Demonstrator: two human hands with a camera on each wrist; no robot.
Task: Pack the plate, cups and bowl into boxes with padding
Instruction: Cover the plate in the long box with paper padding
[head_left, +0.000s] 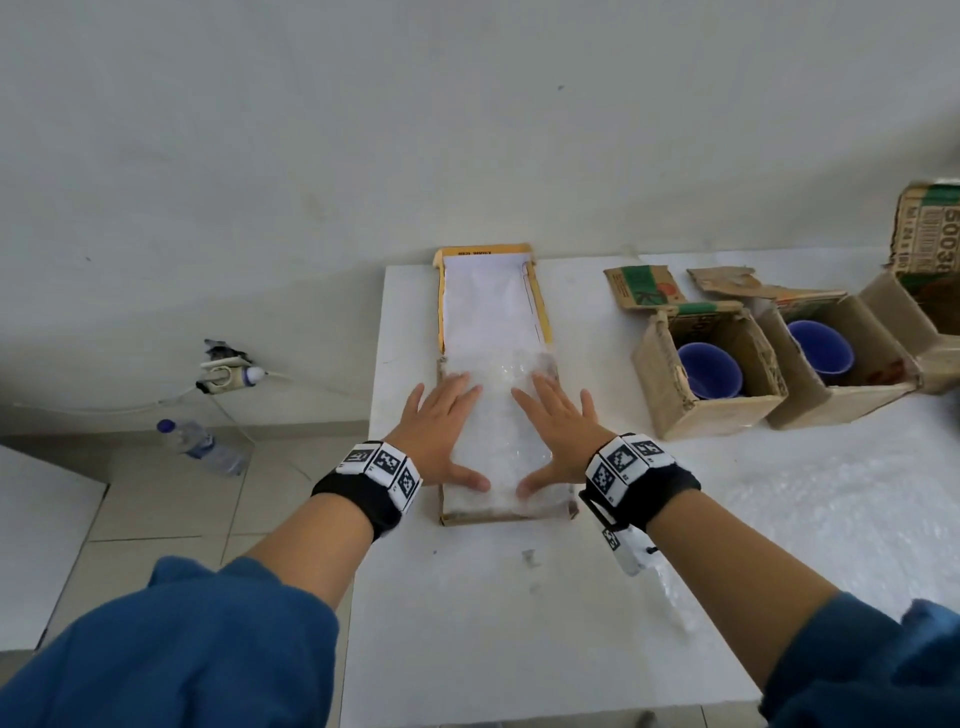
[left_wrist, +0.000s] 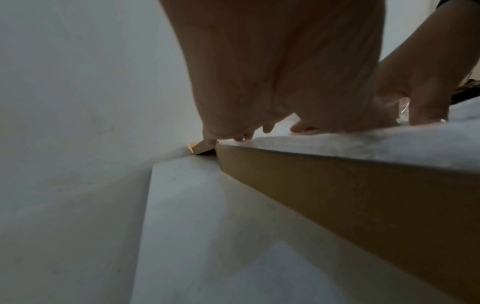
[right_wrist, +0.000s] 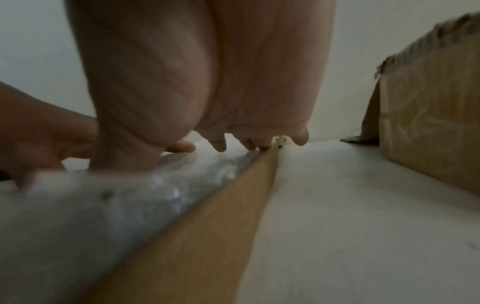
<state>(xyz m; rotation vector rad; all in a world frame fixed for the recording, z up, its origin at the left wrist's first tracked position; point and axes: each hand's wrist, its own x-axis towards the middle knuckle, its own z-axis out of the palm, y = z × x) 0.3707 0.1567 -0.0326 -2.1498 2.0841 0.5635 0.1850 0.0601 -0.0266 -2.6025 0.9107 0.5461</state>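
Observation:
A flat yellow-brown box (head_left: 452, 518) lies open on the white table (head_left: 519, 623), its white-lined lid (head_left: 485, 306) folded back toward the wall. Clear bubble wrap (head_left: 501, 441) fills the box. My left hand (head_left: 441, 426) and right hand (head_left: 558, 428) press flat on the wrap with straight, spread fingers. Both wrist views show the box side (left_wrist: 337, 195) (right_wrist: 207, 226) and wrap (left_wrist: 363, 144) (right_wrist: 103, 205) under the palms. What lies under the wrap is hidden. Two blue cups (head_left: 709, 370) (head_left: 821, 347) sit in separate cardboard boxes at the right.
The two cup boxes (head_left: 717, 410) (head_left: 852, 400) stand open to the right, a larger printed carton (head_left: 930, 234) behind them. More bubble wrap (head_left: 831, 509) lies on the table's right part. A water bottle (head_left: 202, 447) and a socket (head_left: 226, 376) are on the floor left.

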